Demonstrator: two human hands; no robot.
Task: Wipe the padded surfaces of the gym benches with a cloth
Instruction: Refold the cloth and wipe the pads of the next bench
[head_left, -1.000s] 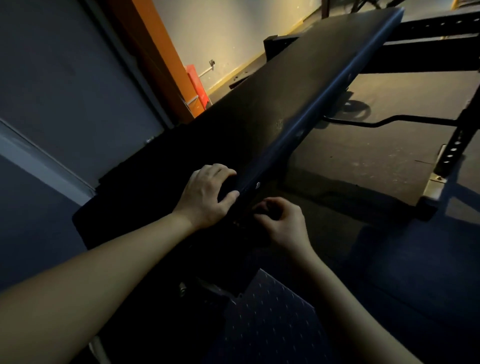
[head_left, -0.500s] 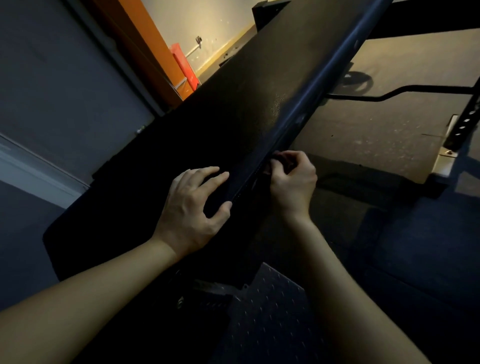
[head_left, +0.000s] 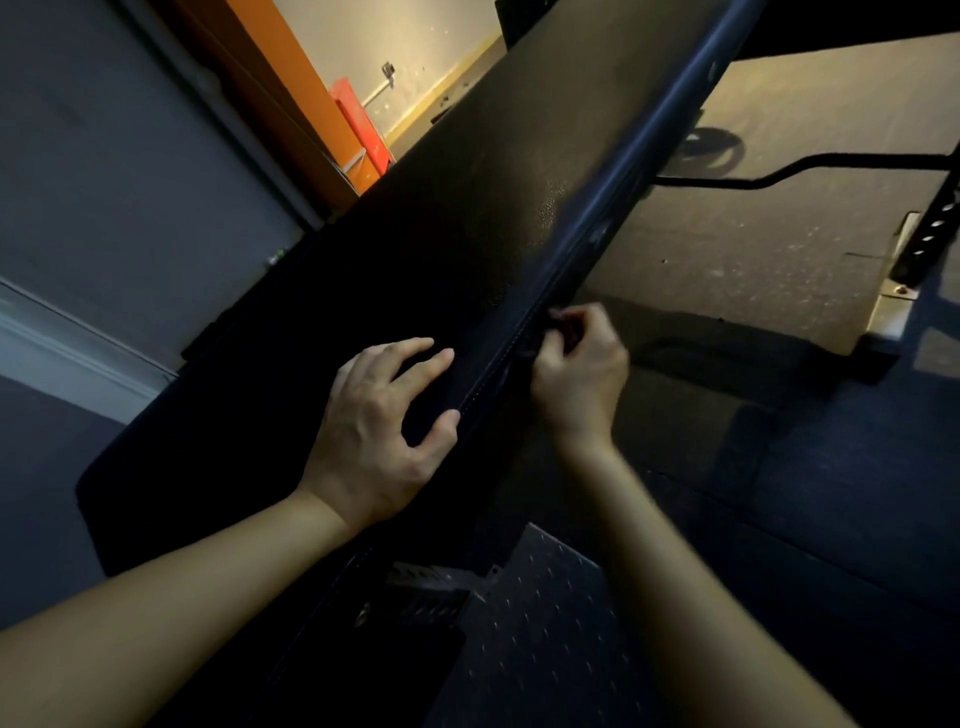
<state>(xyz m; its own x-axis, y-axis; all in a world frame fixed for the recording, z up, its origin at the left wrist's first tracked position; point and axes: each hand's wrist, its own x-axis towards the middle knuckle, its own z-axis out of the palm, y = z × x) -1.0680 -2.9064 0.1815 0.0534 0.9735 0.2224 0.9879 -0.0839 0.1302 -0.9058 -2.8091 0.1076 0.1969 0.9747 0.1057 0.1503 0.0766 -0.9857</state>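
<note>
So the long black padded vinyl bench runs diagonally. Left hand rests spread on top; right hand pinches a small dark wad, probably the cloth, at the side seam. I'd use firm overlapping strokes along that edge.

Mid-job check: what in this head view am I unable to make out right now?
1. Head view: what the right hand has in its grip at the bench pad's side edge. Curled fingers and shadow hide it, so a cloth cannot be confirmed.
2. Pad's near end: lost in darkness.
3. Pad's far end: cut off by the top edge.
4. Bench frame underneath: hidden by pad and forearms.
</note>
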